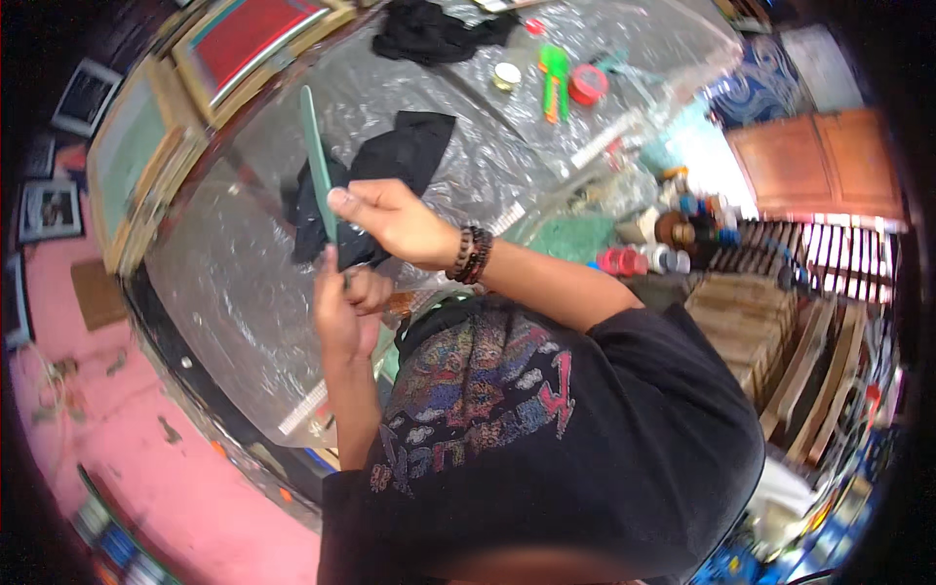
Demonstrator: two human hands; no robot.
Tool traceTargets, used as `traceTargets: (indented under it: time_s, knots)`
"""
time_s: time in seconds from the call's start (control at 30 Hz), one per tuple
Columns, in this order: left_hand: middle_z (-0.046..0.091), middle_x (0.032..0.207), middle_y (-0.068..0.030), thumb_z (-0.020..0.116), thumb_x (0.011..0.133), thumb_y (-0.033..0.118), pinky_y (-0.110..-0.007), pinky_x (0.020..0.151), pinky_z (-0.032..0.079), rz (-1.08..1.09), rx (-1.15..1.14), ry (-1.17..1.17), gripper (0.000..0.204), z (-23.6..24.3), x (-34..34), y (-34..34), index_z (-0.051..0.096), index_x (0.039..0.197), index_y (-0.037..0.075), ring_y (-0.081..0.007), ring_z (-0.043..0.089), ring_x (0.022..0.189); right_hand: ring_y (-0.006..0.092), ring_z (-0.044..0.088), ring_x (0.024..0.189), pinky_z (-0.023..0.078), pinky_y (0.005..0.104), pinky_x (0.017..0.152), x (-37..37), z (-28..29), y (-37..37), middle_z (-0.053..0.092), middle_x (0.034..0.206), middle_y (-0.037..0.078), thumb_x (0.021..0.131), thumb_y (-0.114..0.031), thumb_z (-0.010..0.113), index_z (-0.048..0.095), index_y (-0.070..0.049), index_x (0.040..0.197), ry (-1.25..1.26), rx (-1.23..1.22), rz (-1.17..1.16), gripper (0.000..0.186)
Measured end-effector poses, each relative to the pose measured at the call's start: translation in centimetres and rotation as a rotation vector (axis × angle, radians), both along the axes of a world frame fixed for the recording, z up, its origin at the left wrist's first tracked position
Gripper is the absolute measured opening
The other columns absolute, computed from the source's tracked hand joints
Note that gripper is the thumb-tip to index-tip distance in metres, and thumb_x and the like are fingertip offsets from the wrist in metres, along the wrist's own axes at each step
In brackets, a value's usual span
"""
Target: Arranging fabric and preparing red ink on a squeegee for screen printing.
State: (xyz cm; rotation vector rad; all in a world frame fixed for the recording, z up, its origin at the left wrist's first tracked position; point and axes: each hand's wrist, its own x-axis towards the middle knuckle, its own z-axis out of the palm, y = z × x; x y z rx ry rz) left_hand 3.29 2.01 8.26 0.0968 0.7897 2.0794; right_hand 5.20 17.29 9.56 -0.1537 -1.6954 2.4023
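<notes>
My right hand (402, 226), with dark beaded bracelets at the wrist, grips a long, flat, pale green strip (314, 146) with a rounded far end. The strip stands tilted over the table, and my thumb presses along its side. Just below, my left hand (346, 307) is closed, its index finger raised to the strip's lower end. A small dark bit shows among the left fingers, too blurred to name. Behind both hands lies a crumpled piece of black cloth (405, 154) on the plastic-covered table (234, 312).
Framed screens (249, 44) lean along the left edge. At the back are another black cloth (434, 34), a small open jar (506, 76), a green-and-orange tool (554, 83) and a red-rimmed tub (587, 85). Bottles (624, 260) and stacked wooden pieces (741, 327) stand to the right.
</notes>
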Motion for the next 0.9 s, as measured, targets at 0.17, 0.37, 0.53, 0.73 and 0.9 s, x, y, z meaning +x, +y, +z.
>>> traceTargets:
  time_s: [0.17,0.37,0.53,0.73,0.9]
  knots:
    - [0.026,0.056,0.0054,0.039,0.109,0.036,-0.027,0.049,0.022,0.036,-0.185,0.135,0.037,-0.1,0.1,0.9,0.047,0.085,0.009,-0.0065,0.021,0.046,0.0022,0.029,0.063,0.027,0.0258,0.052,0.2,-1.0,2.9,0.035,0.066,-0.012,0.103,-0.036,0.058,0.053,-0.007,0.067,0.08,0.193,-0.079,0.046]
    - [0.028,0.059,0.0058,0.043,0.108,0.036,-0.025,0.048,0.022,0.076,-0.42,0.259,0.035,-2.3,0.2,1.1,0.05,0.09,0.007,-0.006,0.023,0.048,0.008,0.037,0.063,0.037,0.0321,0.056,0.6,2.1,9.6,0.041,0.06,-0.003,0.101,-0.039,0.058,0.058,-0.001,0.074,-0.037,0.305,-0.381,0.046]
    - [0.032,0.063,0.0061,0.045,0.108,0.034,-0.023,0.048,0.022,-0.069,-0.665,0.304,0.032,-4.5,-0.6,0.9,0.052,0.092,0.007,-0.0047,0.027,0.051,0.0321,0.06,0.069,0.049,0.0447,0.064,1.3,2.2,10.6,0.062,0.091,0.018,0.098,-0.034,0.057,0.063,-0.003,0.093,0.319,1.063,-0.6,0.032]
    - [0.037,0.069,0.0066,0.049,0.105,0.025,-0.022,0.047,0.024,-0.063,-0.738,0.318,0.02,-5.6,0.2,3.2,0.054,0.095,0.008,-0.0037,0.031,0.054,0.0354,0.058,0.12,0.046,0.0495,0.103,3.9,-0.2,4.5,0.064,0.123,0.018,0.097,-0.037,0.057,0.062,-0.007,0.129,-0.009,1.13,0.157,0.044]
    - [0.04,0.065,0.0065,0.048,0.105,0.027,-0.021,0.049,0.024,-0.247,-0.694,0.427,0.024,-5.4,-1.7,2.3,0.055,0.094,0.007,-0.0032,0.034,0.053,0.0287,0.054,0.126,0.033,0.0541,0.113,4.9,-3.1,6.9,0.067,0.116,0.006,0.091,-0.032,0.064,0.068,-0.012,0.119,0.09,1.502,-0.258,0.035]
